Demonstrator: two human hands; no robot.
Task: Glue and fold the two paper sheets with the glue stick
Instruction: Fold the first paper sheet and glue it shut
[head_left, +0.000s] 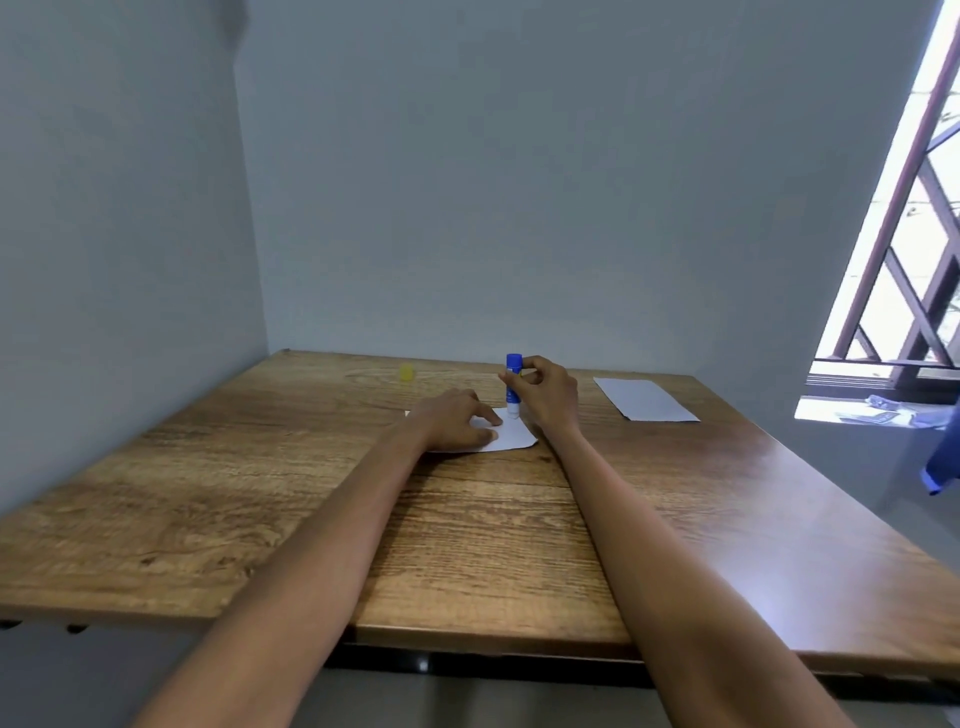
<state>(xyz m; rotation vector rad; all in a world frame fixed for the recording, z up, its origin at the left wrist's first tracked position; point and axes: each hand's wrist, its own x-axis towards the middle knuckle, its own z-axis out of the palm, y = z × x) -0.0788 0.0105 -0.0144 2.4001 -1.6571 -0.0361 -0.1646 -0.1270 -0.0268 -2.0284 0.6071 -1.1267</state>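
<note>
A small white paper sheet (511, 435) lies on the wooden table (260, 493), far from me near the middle. My left hand (454, 421) rests flat on its left part, fingers spread over it. My right hand (545, 392) grips a blue and white glue stick (513, 384) upright, its lower tip touching the sheet's far right part. A second white sheet (644, 399) lies flat at the far right of the table, untouched. A small yellow cap (406, 372) sits on the table at the far left of the hands.
The table stands in a corner between two grey walls. A barred window (914, 234) is at the right, with a sill (872, 413) holding small items. Blue cloth (943, 467) hangs at the right edge.
</note>
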